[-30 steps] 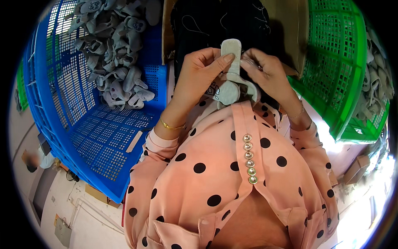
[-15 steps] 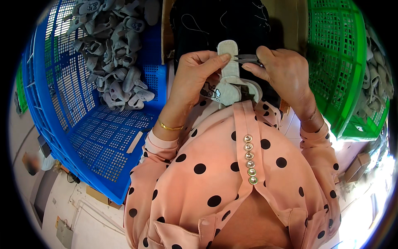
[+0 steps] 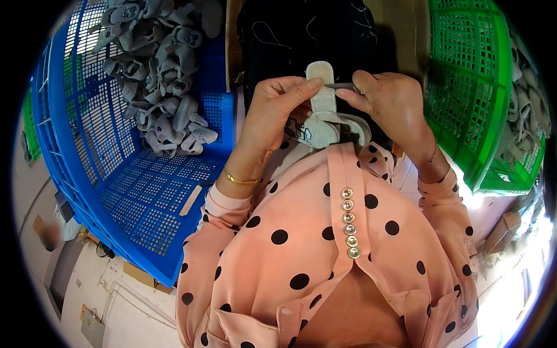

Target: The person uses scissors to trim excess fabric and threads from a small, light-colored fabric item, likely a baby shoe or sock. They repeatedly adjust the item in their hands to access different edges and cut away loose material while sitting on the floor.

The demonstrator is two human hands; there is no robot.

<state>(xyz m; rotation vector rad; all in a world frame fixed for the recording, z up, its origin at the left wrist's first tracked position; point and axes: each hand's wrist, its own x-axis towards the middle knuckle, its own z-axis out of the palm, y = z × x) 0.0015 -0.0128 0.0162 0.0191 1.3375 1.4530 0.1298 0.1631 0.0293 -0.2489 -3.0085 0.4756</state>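
Note:
My left hand (image 3: 277, 107) pinches the strap of a pale grey fabric shoe upper (image 3: 322, 132) between thumb and fingers. The strap's rounded end (image 3: 320, 70) stands up above the thumb. Dark line drawings show on the upper's left side, partly behind my fingers. In my closed right hand (image 3: 395, 103) is a pair of dark thread snips (image 3: 343, 86). Their blades point left, with the tips at the strap's right edge beside my left thumb. From this angle the blades look closed together. The lower end of the upper rests near my shirt front.
A blue plastic crate (image 3: 148, 191) at the left holds a heap of grey shoe uppers (image 3: 168, 69) and a pale strip (image 3: 190, 200). Toward the right stands a green crate (image 3: 470, 87), with more pale uppers (image 3: 525, 116) beyond it. Dark cloth with loose threads (image 3: 272, 35) covers my lap.
The snips' blades, spread apart before, now look closed at the strap's edge. Both hands and the upper have shifted slightly lower in the picture.

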